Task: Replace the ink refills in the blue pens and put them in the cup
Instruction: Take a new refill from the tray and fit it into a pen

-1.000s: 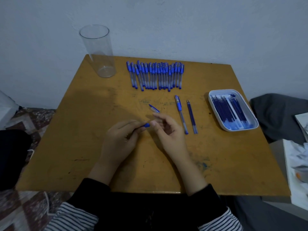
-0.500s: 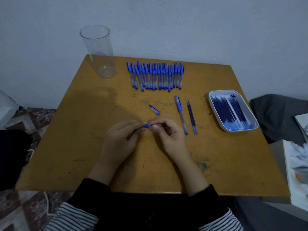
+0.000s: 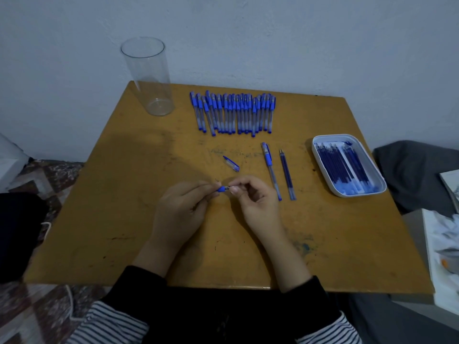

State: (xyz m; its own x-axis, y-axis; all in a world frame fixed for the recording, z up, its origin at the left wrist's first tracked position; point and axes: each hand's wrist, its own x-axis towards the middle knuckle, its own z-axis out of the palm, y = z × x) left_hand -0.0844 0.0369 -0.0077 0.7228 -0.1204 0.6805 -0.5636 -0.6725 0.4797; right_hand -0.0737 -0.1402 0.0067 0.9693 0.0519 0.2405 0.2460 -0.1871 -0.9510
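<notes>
1. The clear cup (image 3: 149,78) stands upright at the far left corner of the counter (image 3: 111,194). It holds no pens and is well apart from both hands, on your left hand's side.
2. Your left hand (image 3: 178,209) is curled round the pen (image 3: 221,189). The palm hides most of the barrel, and only the blue grip end pokes out past the fingers (image 3: 198,188).
3. That pen lies across you just above the counter. Its long axis runs left to right, and its writing end points at your right hand.
4. A loose cap (image 3: 231,164) lies just beyond the hands. Further back, a row of pens (image 3: 233,112), all capped, lies side by side.
5. Your right hand (image 3: 255,204) pinches the small dark tip piece (image 3: 228,187) between thumb and forefinger, right against the grip end. You are probably twisting it, but I cannot tell which way.
6. Just right of that hand, a spare pen (image 3: 271,170) and a bare refill (image 3: 287,175) lie side by side, pointing away from you. Your right hand is the nearer one for the refill.
7. The white tray (image 3: 335,136) of dark refills sits near the right edge.
</notes>
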